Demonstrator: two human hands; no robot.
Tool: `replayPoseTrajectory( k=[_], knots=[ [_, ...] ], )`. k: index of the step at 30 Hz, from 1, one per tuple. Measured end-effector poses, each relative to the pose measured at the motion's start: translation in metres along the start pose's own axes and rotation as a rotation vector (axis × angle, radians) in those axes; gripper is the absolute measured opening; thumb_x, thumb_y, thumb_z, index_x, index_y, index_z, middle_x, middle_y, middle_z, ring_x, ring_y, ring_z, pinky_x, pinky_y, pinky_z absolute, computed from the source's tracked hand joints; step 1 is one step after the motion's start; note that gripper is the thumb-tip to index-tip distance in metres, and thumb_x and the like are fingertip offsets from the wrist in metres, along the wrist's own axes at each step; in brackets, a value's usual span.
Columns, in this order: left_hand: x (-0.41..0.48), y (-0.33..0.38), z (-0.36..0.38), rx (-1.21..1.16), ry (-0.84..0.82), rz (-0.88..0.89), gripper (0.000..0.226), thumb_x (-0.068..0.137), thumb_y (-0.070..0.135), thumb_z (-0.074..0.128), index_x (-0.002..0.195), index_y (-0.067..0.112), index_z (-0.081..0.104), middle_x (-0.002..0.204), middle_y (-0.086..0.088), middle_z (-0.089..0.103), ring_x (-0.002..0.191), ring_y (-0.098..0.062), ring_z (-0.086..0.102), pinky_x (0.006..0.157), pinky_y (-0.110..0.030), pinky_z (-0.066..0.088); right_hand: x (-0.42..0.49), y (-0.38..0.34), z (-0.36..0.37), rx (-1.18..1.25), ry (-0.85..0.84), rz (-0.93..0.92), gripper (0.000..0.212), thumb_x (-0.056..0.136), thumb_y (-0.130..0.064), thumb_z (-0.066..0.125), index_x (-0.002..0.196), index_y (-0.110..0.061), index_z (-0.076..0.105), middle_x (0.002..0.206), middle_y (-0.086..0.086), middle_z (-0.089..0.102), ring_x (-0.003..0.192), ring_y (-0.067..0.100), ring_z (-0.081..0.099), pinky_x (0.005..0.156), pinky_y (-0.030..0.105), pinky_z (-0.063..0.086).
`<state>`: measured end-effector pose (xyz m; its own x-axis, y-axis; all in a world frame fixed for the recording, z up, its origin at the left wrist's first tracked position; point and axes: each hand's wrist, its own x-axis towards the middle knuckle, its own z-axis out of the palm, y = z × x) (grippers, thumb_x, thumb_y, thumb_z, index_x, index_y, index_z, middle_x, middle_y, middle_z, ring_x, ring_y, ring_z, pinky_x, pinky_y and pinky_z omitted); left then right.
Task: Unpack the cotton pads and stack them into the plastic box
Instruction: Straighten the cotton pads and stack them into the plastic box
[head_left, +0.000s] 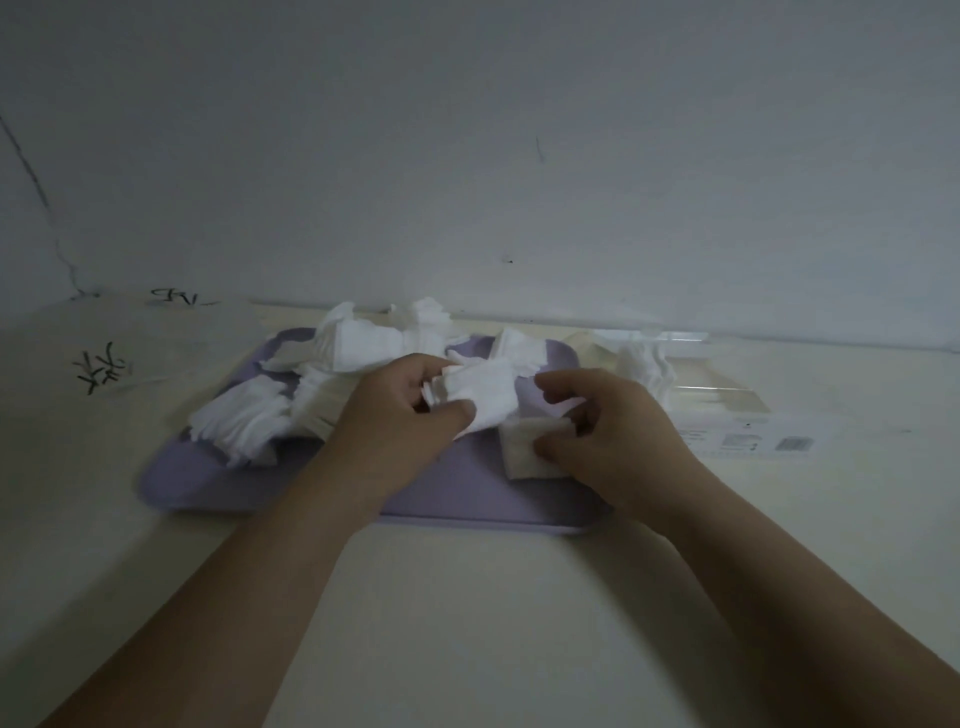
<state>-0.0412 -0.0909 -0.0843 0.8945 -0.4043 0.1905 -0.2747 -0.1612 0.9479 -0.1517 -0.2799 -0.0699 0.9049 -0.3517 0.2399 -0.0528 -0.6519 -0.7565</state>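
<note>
A lilac tray (447, 483) lies on the table with loose white cotton pads (244, 423) heaped over its left and far side. My left hand (395, 415) pinches a small bunch of white pads (480, 392) above the tray's middle. My right hand (618, 431) holds a squared stack of pads (524, 449) resting on the tray's right part, thumb on its near face. A clear plastic box (727, 400) lies to the right of the tray, with some white pads (647, 366) at its left end.
A pale wall rises just behind the tray. The cream table surface (467, 597) stretches toward me. A clear packet with dark printed marks (104, 369) lies at the far left. A label with small print (748, 441) shows on the box's near side.
</note>
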Motion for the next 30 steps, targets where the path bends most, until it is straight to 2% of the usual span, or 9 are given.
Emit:
replayPoseTrajectory(
  k=[4, 7, 10, 14, 17, 20, 22, 24, 30],
  knots=[
    [-0.003, 0.011, 0.001, -0.409, -0.132, -0.079, 0.016, 0.094, 0.006, 0.071, 0.105, 0.016, 0.076, 0.089, -0.007, 0.073, 0.072, -0.021, 0.065, 0.05, -0.027, 0.045, 0.003, 0.005, 0.0, 0.211, 0.088, 0.139, 0.046, 0.081, -0.007, 0.086, 0.124, -0.018, 0.074, 0.096, -0.013, 0.073, 0.077, -0.005, 0.065, 0.066, 0.006, 0.049],
    [-0.003, 0.013, 0.001, -0.499, -0.204, -0.043, 0.023, 0.088, 0.011, 0.073, 0.109, 0.017, 0.078, 0.098, -0.006, 0.074, 0.077, -0.017, 0.063, 0.055, -0.028, 0.047, 0.005, 0.006, 0.0, 0.376, 0.126, 0.184, 0.034, 0.081, -0.001, 0.085, 0.111, -0.016, 0.078, 0.091, -0.004, 0.075, 0.073, 0.005, 0.07, 0.066, 0.017, 0.058],
    [-0.002, 0.008, 0.002, -0.376, -0.18, -0.034, 0.023, 0.095, 0.007, 0.072, 0.116, 0.017, 0.075, 0.103, -0.007, 0.076, 0.085, -0.026, 0.056, 0.058, -0.028, 0.049, 0.005, 0.005, 0.0, 0.519, 0.115, 0.196, 0.028, 0.082, 0.0, 0.085, 0.105, -0.012, 0.078, 0.088, 0.003, 0.073, 0.071, 0.013, 0.069, 0.06, 0.029, 0.059],
    [-0.002, 0.004, -0.001, -0.249, -0.214, -0.067, 0.015, 0.086, 0.012, 0.078, 0.093, 0.026, 0.079, 0.088, -0.006, 0.076, 0.076, -0.027, 0.057, 0.062, -0.032, 0.046, 0.005, 0.003, -0.001, 0.635, 0.127, 0.2, 0.023, 0.083, 0.003, 0.083, 0.103, -0.008, 0.079, 0.087, 0.008, 0.077, 0.073, 0.018, 0.072, 0.065, 0.033, 0.062],
    [-0.003, 0.002, -0.001, -0.073, -0.157, -0.03, 0.024, 0.085, 0.004, 0.077, 0.09, 0.028, 0.077, 0.078, 0.009, 0.075, 0.068, -0.01, 0.065, 0.062, -0.026, 0.051, 0.005, 0.005, -0.002, 0.526, 0.162, 0.151, 0.019, 0.087, -0.001, 0.079, 0.088, -0.02, 0.082, 0.08, 0.001, 0.079, 0.071, 0.012, 0.07, 0.069, 0.031, 0.06],
    [-0.008, 0.002, 0.006, 0.157, -0.119, 0.07, 0.034, 0.085, 0.004, 0.076, 0.108, 0.028, 0.072, 0.087, 0.015, 0.076, 0.068, 0.003, 0.065, 0.068, -0.016, 0.051, 0.005, 0.007, -0.001, 0.51, 0.183, 0.154, 0.019, 0.089, -0.003, 0.077, 0.084, -0.022, 0.081, 0.077, -0.002, 0.078, 0.07, 0.009, 0.07, 0.075, 0.036, 0.062],
    [-0.007, 0.001, 0.005, 0.36, -0.037, 0.223, 0.04, 0.081, 0.013, 0.082, 0.112, 0.033, 0.066, 0.102, 0.016, 0.067, 0.076, 0.007, 0.061, 0.072, -0.015, 0.047, 0.005, 0.007, 0.001, 0.483, 0.188, 0.151, 0.016, 0.089, -0.005, 0.077, 0.086, -0.02, 0.081, 0.077, -0.001, 0.078, 0.07, 0.012, 0.07, 0.075, 0.038, 0.062],
    [-0.006, 0.003, 0.001, 0.504, 0.062, 0.31, 0.038, 0.075, 0.03, 0.088, 0.104, 0.034, 0.063, 0.098, 0.015, 0.059, 0.077, 0.003, 0.056, 0.07, -0.02, 0.047, 0.004, 0.007, 0.003, 0.481, 0.184, 0.145, 0.014, 0.09, -0.005, 0.075, 0.088, -0.017, 0.079, 0.078, 0.002, 0.078, 0.073, 0.017, 0.071, 0.074, 0.04, 0.062],
    [-0.012, 0.001, 0.005, 0.631, 0.032, 0.09, 0.045, 0.074, 0.06, 0.082, 0.07, 0.019, 0.064, 0.057, 0.005, 0.057, 0.058, -0.012, 0.057, 0.061, -0.034, 0.05, 0.001, 0.001, 0.004, 0.572, 0.204, 0.155, 0.008, 0.1, -0.005, 0.065, 0.107, -0.009, 0.064, 0.101, 0.013, 0.073, 0.075, 0.026, 0.079, 0.057, 0.038, 0.064]
  ],
)
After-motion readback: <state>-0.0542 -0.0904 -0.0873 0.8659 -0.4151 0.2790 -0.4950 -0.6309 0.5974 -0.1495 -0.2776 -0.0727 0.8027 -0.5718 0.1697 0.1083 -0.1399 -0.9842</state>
